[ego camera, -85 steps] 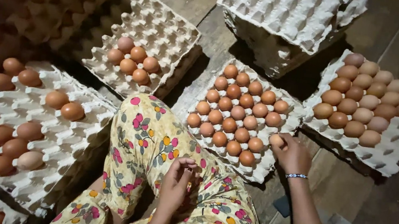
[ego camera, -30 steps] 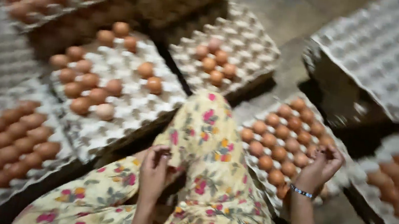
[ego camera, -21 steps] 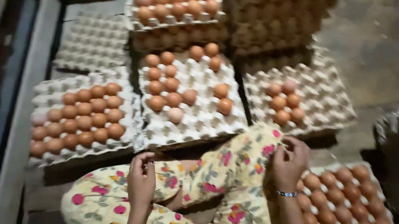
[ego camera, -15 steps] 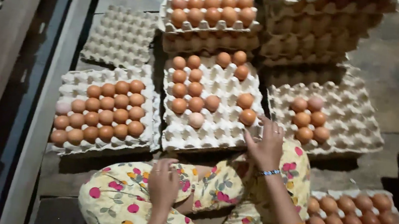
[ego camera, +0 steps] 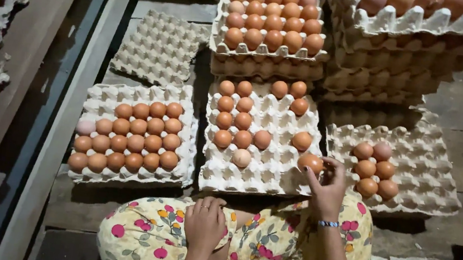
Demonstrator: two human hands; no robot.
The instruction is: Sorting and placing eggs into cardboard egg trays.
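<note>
My right hand (ego camera: 326, 187) now holds a brown egg (ego camera: 310, 162) at the right edge of the middle egg tray (ego camera: 258, 174); half a second ago that hand was a bit higher up, at the tray's edge. My fingers (ego camera: 336, 166) curl round the egg, and I can't tell if it sits in a cup yet. My left hand (ego camera: 204, 224) rests flat on my flowery knee (ego camera: 144, 236), holding nothing. The full tray (ego camera: 127, 176) lies left. The far stacks (ego camera: 429, 30) are cut off.

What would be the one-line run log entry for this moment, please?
right hand: fingers on brown egg at edge of middle tray | left hand: resting on floral-clad knee, holding nothing
</note>
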